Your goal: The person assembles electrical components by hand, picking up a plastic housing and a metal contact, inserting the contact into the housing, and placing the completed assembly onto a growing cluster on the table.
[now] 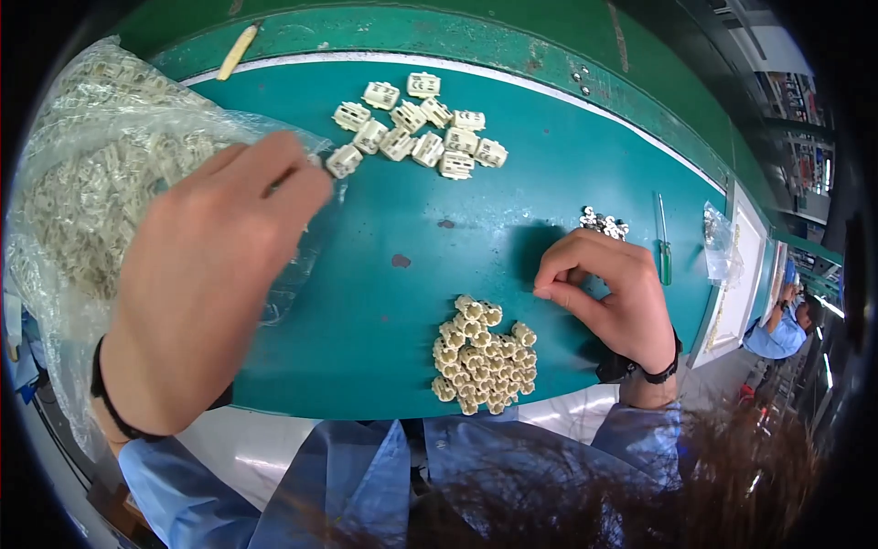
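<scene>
My left hand (219, 247) is over the edge of a clear plastic bag (69, 188) full of cream plastic parts. Its fingers bend downward; the fingertips are hidden and a little blurred. Just beyond them lies the nearest of several cream plastic housings (396, 144), grouped on the green table mat. My right hand (617, 293) is closed in a pinch, thumb against forefinger; anything between them is too small to make out. Small silver metal pieces (604, 222) lie just behind it. To its left and nearer me is a pile of cream ring-shaped plastic parts (485, 357).
A green-handled screwdriver (665, 261) lies right of my right hand, with a small clear bag (720, 242) farther right. A yellowish stick-like tool (240, 50) rests on the raised green ledge (384, 37) at the back. Another person (782, 329) in blue works at far right.
</scene>
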A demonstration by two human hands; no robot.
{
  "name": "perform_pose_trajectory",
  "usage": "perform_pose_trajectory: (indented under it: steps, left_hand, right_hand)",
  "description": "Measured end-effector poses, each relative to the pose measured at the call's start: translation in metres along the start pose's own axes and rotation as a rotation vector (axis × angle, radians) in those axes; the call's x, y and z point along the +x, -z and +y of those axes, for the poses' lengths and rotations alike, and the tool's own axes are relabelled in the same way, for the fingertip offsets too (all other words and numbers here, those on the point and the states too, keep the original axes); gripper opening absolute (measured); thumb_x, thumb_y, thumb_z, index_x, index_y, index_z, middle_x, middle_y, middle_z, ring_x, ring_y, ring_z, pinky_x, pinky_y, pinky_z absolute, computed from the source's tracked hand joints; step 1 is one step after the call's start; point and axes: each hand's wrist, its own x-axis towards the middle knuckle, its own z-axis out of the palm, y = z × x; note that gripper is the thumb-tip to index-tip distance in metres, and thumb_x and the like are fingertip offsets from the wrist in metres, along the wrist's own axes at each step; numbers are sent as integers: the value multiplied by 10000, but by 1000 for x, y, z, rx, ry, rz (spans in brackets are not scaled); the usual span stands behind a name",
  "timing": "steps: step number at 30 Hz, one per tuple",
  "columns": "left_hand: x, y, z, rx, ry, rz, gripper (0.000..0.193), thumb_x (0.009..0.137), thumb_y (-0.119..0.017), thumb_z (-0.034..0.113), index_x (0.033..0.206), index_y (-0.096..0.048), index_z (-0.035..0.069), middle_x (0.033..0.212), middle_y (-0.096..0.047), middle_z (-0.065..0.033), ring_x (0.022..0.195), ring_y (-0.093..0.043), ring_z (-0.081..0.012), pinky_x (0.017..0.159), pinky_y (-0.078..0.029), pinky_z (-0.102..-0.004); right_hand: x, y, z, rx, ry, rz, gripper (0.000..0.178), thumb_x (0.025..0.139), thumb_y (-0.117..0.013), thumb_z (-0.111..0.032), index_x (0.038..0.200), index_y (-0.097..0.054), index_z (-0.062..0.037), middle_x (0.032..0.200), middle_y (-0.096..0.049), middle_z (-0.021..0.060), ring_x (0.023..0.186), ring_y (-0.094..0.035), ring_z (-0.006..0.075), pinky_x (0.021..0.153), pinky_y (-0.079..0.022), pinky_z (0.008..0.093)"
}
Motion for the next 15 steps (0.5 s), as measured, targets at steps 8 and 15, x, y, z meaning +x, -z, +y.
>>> perform_pose_trajectory:
  steps: [8,15]
  left_hand:
    - [-4,0,-9,120,1,-128,287,812,-856,-20,1064,-745,59,1093,-718,-94,963,-730,-354,815,-605,-473]
    - [0,-34,8,-363,-214,-125,263,853,-877,33,1099,-800,86,1072,-753,-61,938,-730,-305,801,-615,-434]
  right_hand:
    - [7,2,3,42,106,15,220,889,-919,70,1081,-895,-36,1014,-849,90,879,-800,176,767,-629,304]
    - [8,-7,-10,97,-76,81,223,904,-914,79,1109,-882,-3,1039,-869,89,887,-819,159,809,-650,295]
